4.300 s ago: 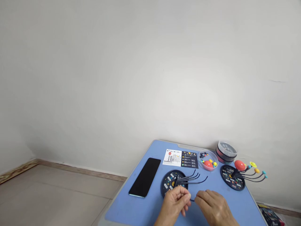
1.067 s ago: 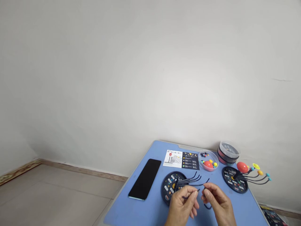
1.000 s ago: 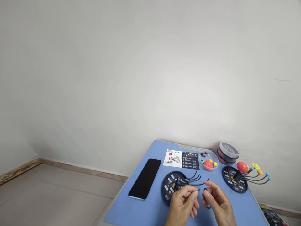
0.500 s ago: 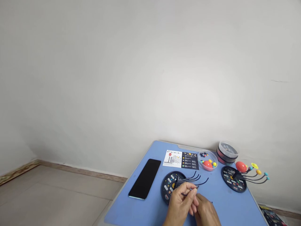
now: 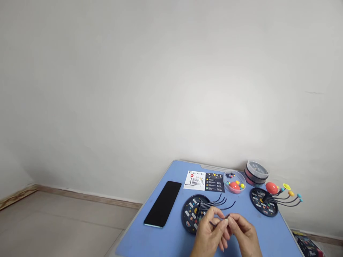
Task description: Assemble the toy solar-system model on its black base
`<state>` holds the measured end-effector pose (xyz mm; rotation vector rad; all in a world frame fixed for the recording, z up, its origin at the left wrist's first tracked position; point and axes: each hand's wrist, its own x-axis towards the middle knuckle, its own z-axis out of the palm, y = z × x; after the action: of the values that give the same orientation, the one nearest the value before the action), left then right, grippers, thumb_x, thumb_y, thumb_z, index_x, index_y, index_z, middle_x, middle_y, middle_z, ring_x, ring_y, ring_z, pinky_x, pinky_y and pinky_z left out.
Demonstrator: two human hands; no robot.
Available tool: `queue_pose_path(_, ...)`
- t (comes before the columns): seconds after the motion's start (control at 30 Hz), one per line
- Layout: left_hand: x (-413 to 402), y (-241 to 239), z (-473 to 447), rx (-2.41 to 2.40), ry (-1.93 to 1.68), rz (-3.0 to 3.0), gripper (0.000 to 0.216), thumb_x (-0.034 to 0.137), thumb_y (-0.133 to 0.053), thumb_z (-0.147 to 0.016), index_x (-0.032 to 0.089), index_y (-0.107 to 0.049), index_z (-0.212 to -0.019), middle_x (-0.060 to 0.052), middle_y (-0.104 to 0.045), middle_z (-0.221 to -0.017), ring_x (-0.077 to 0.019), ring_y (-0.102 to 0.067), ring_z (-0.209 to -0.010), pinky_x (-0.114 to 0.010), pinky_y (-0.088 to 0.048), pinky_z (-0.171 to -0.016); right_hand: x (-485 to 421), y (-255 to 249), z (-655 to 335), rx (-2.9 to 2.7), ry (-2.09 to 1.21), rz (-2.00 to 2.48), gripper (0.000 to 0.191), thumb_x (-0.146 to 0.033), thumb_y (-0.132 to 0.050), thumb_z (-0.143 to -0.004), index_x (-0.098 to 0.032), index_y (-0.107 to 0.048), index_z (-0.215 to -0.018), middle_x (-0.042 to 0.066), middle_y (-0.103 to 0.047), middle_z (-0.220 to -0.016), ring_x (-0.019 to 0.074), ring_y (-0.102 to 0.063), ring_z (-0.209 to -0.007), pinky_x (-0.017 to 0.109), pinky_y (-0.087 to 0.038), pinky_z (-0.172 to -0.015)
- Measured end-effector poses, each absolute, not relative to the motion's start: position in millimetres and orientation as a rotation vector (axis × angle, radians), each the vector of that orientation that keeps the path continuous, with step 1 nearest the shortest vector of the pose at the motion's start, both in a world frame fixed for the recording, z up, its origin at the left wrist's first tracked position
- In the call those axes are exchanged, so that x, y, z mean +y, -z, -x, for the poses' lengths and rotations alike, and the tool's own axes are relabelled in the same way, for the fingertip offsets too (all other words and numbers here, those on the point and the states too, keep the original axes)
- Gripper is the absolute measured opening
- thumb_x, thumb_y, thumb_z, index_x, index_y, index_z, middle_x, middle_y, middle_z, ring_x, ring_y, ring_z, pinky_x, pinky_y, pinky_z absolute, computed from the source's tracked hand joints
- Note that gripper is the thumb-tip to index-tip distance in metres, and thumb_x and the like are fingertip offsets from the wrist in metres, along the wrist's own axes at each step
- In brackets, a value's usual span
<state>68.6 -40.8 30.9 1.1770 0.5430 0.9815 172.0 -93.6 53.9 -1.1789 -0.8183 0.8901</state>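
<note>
My left hand and my right hand meet over the front of the blue table. A thin dark curved rod shows among the left fingers, and both hands pinch its end between thumbs and forefingers. Just behind my left hand lies a round black base with planet pictures and white labels. From its short post, several thin black curved arms fan out to the right, with bare tips. My left hand covers part of the base's near edge.
A black phone lies left on the blue table. Behind are an instruction card, a clear dish of coloured balls and small parts, and stacked round containers. A solar system model with coloured balls stands right.
My right hand has come up and turned, so its thumb and forefinger now pinch at the rod's end beside my left fingertips. The view has shifted slightly.
</note>
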Motion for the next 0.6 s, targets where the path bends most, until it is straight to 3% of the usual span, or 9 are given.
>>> queue_pose_path(0.13, -42.3, -30.0, -70.4, 0.537, -0.960, -1.190, 0.050, 0.066, -0.069, -0.075, 0.021, -0.048, -0.084, 0.005, -0.060, -0.049, -0.0081, -0.051, -0.033, -0.015, -0.038, -0.033, -93.6, -46.5, -169.9, -0.747, -0.796, 1.188, 0.040, -0.057, -0.080, -0.064, -0.019, -0.074, -0.075, 0.000, -0.063, -0.056, 0.0156, -0.057, -0.052, 0.027, -0.050, -0.053)
queue_pose_path(0.23, -42.4, -29.2, -70.0, 0.557, -0.945, -1.198, 0.048, 0.064, -0.068, -0.077, 0.021, -0.048, -0.086, 0.006, -0.060, -0.049, -0.0078, -0.050, -0.032, -0.014, -0.038, -0.033, -96.1, -38.4, -169.8, -0.739, -0.589, 1.221, 0.044, -0.056, -0.082, -0.062, -0.022, -0.077, -0.090, 0.005, -0.072, -0.075, 0.0207, -0.065, -0.068, 0.031, -0.055, -0.067)
queue_pose_path(0.33, -41.8, -31.9, -70.9, 0.552, -0.922, -1.213, 0.046, 0.062, -0.067, -0.079, 0.022, -0.047, -0.086, 0.006, -0.060, -0.049, -0.0085, -0.051, -0.032, -0.014, -0.038, -0.033, -96.3, -32.5, -173.4, -0.792, -0.480, 1.259, 0.039, -0.056, -0.079, -0.066, -0.023, -0.079, -0.086, 0.007, -0.076, -0.085, 0.0246, -0.068, -0.081, 0.034, -0.055, -0.078)
queue_pose_path(0.5, -40.5, -41.8, -73.6, 0.515, -0.898, -1.212, 0.046, 0.060, -0.071, -0.076, 0.021, -0.048, -0.086, 0.005, -0.062, -0.052, -0.0090, -0.053, -0.034, -0.015, -0.039, -0.033, -89.4, -35.1, -192.5, -0.671, -0.731, 1.216, 0.037, -0.050, -0.087, -0.057, -0.020, -0.077, -0.077, 0.005, -0.075, -0.074, 0.0219, -0.067, -0.070, 0.030, -0.057, -0.065)
queue_pose_path(0.6, -40.5, -42.4, -73.1, 0.514, -1.010, -1.193, 0.048, 0.064, -0.069, -0.076, 0.019, -0.054, -0.085, 0.001, -0.065, -0.059, -0.0098, -0.057, -0.041, -0.016, -0.042, -0.038, -89.9, -43.3, -199.4, -0.629, -0.683, 1.197, 0.035, -0.046, -0.088, -0.057, -0.020, -0.077, -0.078, 0.005, -0.076, -0.079, 0.0215, -0.069, -0.074, 0.029, -0.057, -0.069)
